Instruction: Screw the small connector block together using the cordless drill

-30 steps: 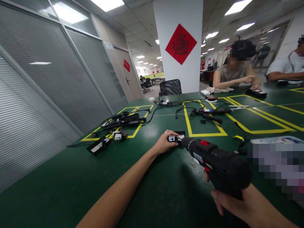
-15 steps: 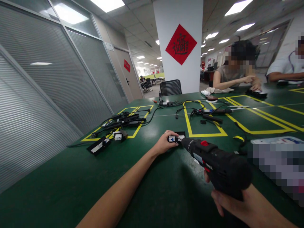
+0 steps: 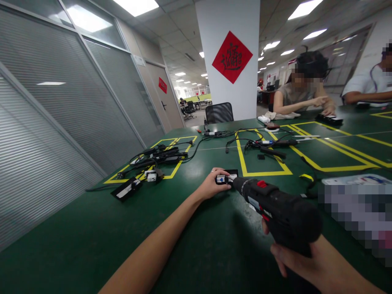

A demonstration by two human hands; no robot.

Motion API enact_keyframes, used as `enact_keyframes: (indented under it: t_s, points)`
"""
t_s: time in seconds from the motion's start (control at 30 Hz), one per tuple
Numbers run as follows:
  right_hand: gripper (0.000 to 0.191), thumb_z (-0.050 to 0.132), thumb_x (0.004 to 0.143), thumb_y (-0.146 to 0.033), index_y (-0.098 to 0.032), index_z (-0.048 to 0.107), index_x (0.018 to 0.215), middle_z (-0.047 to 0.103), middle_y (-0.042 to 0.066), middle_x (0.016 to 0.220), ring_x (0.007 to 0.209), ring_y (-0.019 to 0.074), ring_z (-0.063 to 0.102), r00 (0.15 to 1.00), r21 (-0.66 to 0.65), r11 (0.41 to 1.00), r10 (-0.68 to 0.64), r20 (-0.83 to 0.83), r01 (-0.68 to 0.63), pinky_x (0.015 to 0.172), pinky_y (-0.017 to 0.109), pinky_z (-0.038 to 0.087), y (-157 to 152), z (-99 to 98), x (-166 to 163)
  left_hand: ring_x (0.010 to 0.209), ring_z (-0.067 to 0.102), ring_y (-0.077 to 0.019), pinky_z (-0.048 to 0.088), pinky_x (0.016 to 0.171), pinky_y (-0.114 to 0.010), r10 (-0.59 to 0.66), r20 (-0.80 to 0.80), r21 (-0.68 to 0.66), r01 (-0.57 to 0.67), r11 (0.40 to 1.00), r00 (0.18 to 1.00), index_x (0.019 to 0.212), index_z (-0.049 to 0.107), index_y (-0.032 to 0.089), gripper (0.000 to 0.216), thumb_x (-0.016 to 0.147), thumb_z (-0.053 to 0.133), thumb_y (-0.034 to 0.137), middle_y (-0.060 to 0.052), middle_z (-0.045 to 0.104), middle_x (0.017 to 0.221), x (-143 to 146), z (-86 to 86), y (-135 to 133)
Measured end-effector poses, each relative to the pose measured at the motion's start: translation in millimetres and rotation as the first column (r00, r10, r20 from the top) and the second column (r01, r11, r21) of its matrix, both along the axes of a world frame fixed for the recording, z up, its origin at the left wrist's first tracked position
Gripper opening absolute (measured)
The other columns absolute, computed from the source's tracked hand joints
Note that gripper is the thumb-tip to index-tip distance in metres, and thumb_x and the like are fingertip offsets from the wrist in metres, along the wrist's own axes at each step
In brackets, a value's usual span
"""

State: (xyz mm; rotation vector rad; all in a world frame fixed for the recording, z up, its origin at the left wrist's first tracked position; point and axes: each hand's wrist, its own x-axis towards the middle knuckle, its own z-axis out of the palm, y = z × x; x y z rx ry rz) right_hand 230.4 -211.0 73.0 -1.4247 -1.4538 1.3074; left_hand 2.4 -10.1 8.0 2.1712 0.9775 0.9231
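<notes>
My left hand (image 3: 214,183) is closed around the left end of a small black box-like part (image 3: 233,173) with a white and blue inside, which rests on the green table. In my right hand (image 3: 294,259) is a black cordless drill (image 3: 275,204) with red switches, held by its grip and pointing left and away from me. The drill's bit (image 3: 232,178) reaches the part close to my left fingertips. Whether it touches a screw is too small to tell. Much of the right palm is hidden behind the drill.
Black cables and adapters (image 3: 168,157) lie heaped at left, near a black part with a white strip (image 3: 127,189). Beyond my hands are a pen-shaped tool (image 3: 275,143) and more cables. A plastic case (image 3: 355,179) stands at right. Two people sit across the table (image 3: 92,241).
Both hands, the drill and the black part hold nearly the same pose. The whole view has shifted very slightly.
</notes>
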Motion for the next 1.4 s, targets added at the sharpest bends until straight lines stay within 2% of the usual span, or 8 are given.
enact_keyframes:
  t_s: [0.23, 0.5, 0.77, 0.9, 1.0, 1.17, 1.27, 1.4]
  points:
    - [0.037, 0.059, 0.070, -0.047, -0.019, 0.054, 0.094, 0.056, -0.003, 0.059, 0.050, 0.0133, 0.054, 0.996, 0.002, 0.999, 0.052, -0.079, -0.052, 0.052, 0.026, 0.045, 3, -16.9, 3, 0.126, 0.033, -0.0238, 0.026, 0.105, -0.041, 0.040, 0.002, -0.008, -0.040, 0.999, 0.999, 0.100, 0.064, 0.022, 0.023, 0.079, 0.055, 0.022, -0.008, 0.042, 0.127, -2, -2.2, 0]
    - [0.039, 0.059, 0.070, -0.050, -0.019, 0.053, 0.093, 0.056, -0.002, 0.061, 0.052, 0.0141, 0.055, 0.992, -0.005, 0.998, 0.060, -0.107, -0.061, 0.053, 0.027, 0.043, 3, -19.0, 4, 0.113, 0.047, -0.0201, 0.033, 0.101, -0.036, 0.103, -0.019, 0.123, -0.100, 0.987, 0.994, 0.101, 0.064, 0.021, 0.024, 0.079, 0.054, 0.019, -0.007, 0.050, 0.116, 2, 0.0, -5]
    - [0.041, 0.054, 0.075, -0.050, -0.017, 0.053, 0.100, 0.055, -0.002, 0.054, 0.048, 0.0143, 0.054, 0.984, 0.047, 0.993, 0.113, -0.134, -0.107, 0.054, 0.029, 0.042, 5, -30.5, 5, 0.108, 0.051, -0.0188, 0.036, 0.099, -0.035, 0.144, -0.001, 0.162, -0.142, 0.976, 0.990, 0.099, 0.063, 0.020, 0.024, 0.079, 0.052, 0.016, -0.007, 0.053, 0.111, 2, -0.9, -5]
    - [0.043, 0.054, 0.075, -0.049, -0.018, 0.053, 0.105, 0.054, -0.002, 0.052, 0.046, 0.0141, 0.053, 0.987, 0.074, 0.994, 0.092, -0.133, -0.083, 0.050, 0.028, 0.042, 3, -37.6, 5, 0.112, 0.047, -0.0189, 0.034, 0.101, -0.035, 0.175, -0.006, 0.193, -0.170, 0.966, 0.985, 0.096, 0.063, 0.020, 0.022, 0.077, 0.053, 0.013, -0.007, 0.049, 0.117, 2, -2.6, -6]
    - [0.044, 0.054, 0.074, -0.049, -0.020, 0.054, 0.108, 0.054, -0.003, 0.052, 0.045, 0.0142, 0.051, 0.988, 0.127, 0.992, 0.024, -0.150, -0.005, 0.050, 0.029, 0.043, 1, -41.5, 3, 0.114, 0.045, -0.0194, 0.034, 0.101, -0.035, 0.230, -0.008, 0.258, -0.220, 0.941, 0.973, 0.094, 0.064, 0.020, 0.020, 0.077, 0.055, 0.015, -0.007, 0.046, 0.119, 3, -3.7, -8]
    - [0.042, 0.058, 0.069, -0.048, -0.023, 0.060, 0.103, 0.057, -0.001, 0.050, 0.048, 0.0171, 0.053, 0.989, 0.155, 0.977, -0.145, -0.007, 0.145, 0.048, 0.028, 0.043, 1, -26.1, 5, 0.104, 0.048, -0.0215, 0.040, 0.093, -0.037, 0.317, -0.044, 0.383, -0.277, 0.881, 0.947, 0.097, 0.063, 0.021, 0.024, 0.074, 0.063, 0.027, -0.007, 0.051, 0.106, 5, -4.1, -13]
    - [0.041, 0.058, 0.070, -0.048, -0.023, 0.061, 0.103, 0.059, -0.001, 0.053, 0.051, 0.0178, 0.056, 0.989, 0.181, 0.976, -0.131, 0.066, 0.117, 0.052, 0.028, 0.045, 5, -14.9, 9, 0.095, 0.051, -0.0209, 0.043, 0.085, -0.036, 0.303, -0.077, 0.388, -0.251, 0.887, 0.950, 0.099, 0.062, 0.022, 0.028, 0.073, 0.065, 0.029, -0.005, 0.056, 0.096, 5, -3.2, -15]
    - [0.040, 0.054, 0.076, -0.046, -0.020, 0.059, 0.105, 0.060, -0.001, 0.056, 0.055, 0.0171, 0.057, 0.992, 0.144, 0.984, -0.117, 0.045, 0.109, 0.055, 0.027, 0.045, 12, -14.0, 12, 0.090, 0.055, -0.0185, 0.044, 0.082, -0.033, 0.292, -0.049, 0.347, -0.258, 0.902, 0.955, 0.096, 0.061, 0.021, 0.024, 0.073, 0.064, 0.027, -0.004, 0.059, 0.093, 6, -2.1, -16]
